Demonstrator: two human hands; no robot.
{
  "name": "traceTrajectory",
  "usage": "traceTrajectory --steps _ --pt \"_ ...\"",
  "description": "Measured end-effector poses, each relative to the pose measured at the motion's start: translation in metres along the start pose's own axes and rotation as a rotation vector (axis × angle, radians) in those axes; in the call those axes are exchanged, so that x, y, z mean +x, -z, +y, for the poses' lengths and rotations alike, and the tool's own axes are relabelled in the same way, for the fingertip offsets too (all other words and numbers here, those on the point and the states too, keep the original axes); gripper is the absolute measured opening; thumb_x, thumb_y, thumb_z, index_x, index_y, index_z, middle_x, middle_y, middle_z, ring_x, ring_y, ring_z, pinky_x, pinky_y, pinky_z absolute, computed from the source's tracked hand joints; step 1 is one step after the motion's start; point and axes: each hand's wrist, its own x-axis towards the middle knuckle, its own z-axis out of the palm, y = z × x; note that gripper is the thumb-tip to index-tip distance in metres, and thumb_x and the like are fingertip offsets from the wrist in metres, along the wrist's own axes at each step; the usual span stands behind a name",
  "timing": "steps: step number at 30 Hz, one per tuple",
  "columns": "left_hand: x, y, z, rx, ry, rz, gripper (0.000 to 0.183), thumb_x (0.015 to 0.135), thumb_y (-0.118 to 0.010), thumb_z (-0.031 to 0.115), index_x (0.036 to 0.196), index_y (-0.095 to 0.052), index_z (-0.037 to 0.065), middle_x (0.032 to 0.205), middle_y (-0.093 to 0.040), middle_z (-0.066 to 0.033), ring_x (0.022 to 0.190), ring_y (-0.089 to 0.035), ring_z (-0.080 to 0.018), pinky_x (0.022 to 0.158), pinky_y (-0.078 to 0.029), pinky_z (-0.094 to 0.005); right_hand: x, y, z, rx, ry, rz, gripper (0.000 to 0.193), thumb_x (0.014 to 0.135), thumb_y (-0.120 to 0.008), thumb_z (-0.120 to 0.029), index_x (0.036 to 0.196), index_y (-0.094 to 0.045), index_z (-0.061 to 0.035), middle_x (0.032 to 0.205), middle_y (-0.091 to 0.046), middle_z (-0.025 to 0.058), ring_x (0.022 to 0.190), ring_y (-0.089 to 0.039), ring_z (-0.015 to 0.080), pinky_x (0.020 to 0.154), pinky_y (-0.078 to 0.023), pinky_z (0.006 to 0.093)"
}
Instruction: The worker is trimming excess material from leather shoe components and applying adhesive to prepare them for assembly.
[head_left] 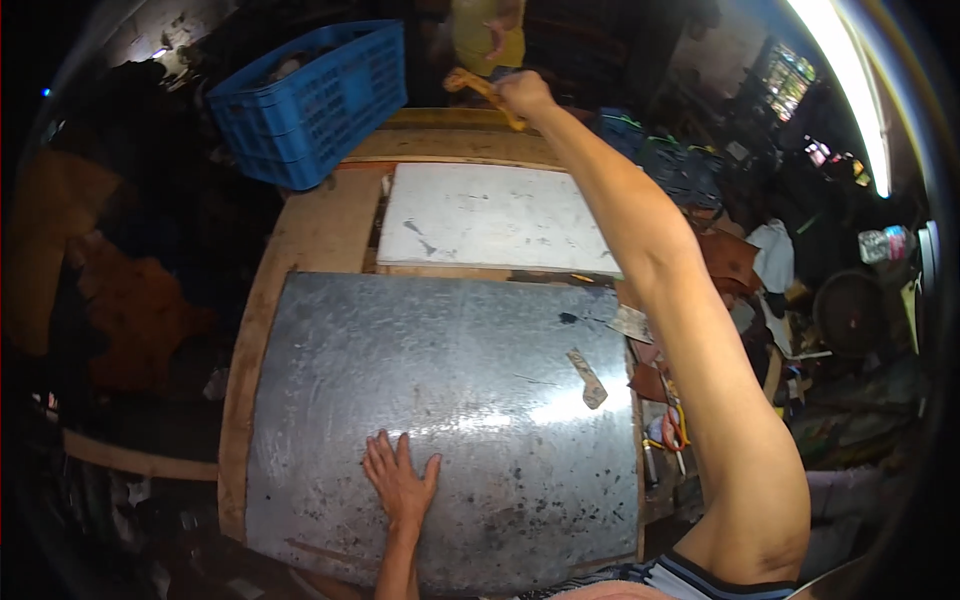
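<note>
My left hand (402,488) lies flat on a grey metal sheet (400,340), fingers spread, with nothing in it. Stretched far forward over the back of the table, my right hand (527,97) is closed around a crumpled orange-tan strip (483,88). One end of the strip sticks out to the left of the fist, and another part hangs below it. Its material is too small to make out. A small curved tan scrap (588,380) rests on the right part of the metal sheet. Behind the sheet lies a white board (490,215) with dark smudges.
A blue plastic crate (310,105) stands at the back left corner. Along the right edge are brown scraps (728,258), scissors (678,425) with red and yellow handles, and a dark bundle (675,165). Someone in yellow (485,35) is beyond the table. Brown sheets (135,310) hang at left.
</note>
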Motion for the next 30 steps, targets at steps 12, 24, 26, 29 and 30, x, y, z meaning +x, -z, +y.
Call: traceTrajectory --steps 12,24,26,29,30 --pt "-0.004 0.005 0.005 -0.031 0.034 -0.080 0.070 0.086 -0.066 0.048 0.136 -0.048 0.002 0.150 -0.027 -0.0257 0.143 -0.015 -0.0454 0.115 -0.010 -0.0604 0.043 -0.028 0.025 0.279 -0.216 0.092 0.024 0.079 -0.074 -0.017 0.094 -0.074 0.0015 0.087 -0.072 0.0149 0.080 -0.068 0.0220 0.072 -0.051 0.0308" --pt "0.014 -0.010 0.014 0.044 -0.015 -0.048 0.067 0.090 -0.061 0.049 0.135 -0.051 0.000 0.152 -0.028 -0.0286 0.143 -0.019 -0.0449 0.115 -0.012 -0.0605 -0.051 -0.088 0.198 -0.076 -0.256 0.019 0.028 0.084 -0.065 -0.022 0.093 -0.071 0.0032 0.076 -0.070 0.0134 0.071 -0.068 0.0219 0.061 -0.052 0.0365" --pt "0.006 -0.001 -0.001 0.160 -0.005 0.022 0.068 0.090 -0.062 0.048 0.139 -0.047 0.004 0.153 -0.029 -0.0242 0.143 -0.021 -0.0429 0.115 -0.015 -0.0591 -0.197 -0.092 0.233 -0.220 -0.242 -0.205 0.029 0.085 -0.065 -0.026 0.095 -0.072 0.0009 0.075 -0.069 0.0134 0.070 -0.068 0.0231 0.062 -0.052 0.0376" --pt "0.012 -0.012 0.006 0.164 -0.042 0.032 0.067 0.090 -0.062 0.049 0.138 -0.048 0.004 0.151 -0.033 -0.0239 0.142 -0.024 -0.0429 0.114 -0.018 -0.0590 -0.309 0.005 0.221 -0.434 -0.108 -0.364 0.032 0.088 -0.064 -0.032 0.098 -0.072 -0.0026 0.073 -0.068 0.0133 0.068 -0.068 0.0249 0.063 -0.053 0.0391" --pt "0.012 -0.016 0.010 0.115 -0.087 0.034 0.068 0.090 -0.062 0.050 0.138 -0.048 0.005 0.151 -0.032 -0.0232 0.141 -0.024 -0.0431 0.113 -0.018 -0.0603 -0.337 0.042 0.202 -0.504 -0.058 -0.386 0.033 0.089 -0.064 -0.034 0.099 -0.072 -0.0038 0.072 -0.068 0.0133 0.068 -0.068 0.0254 0.063 -0.054 0.0396"
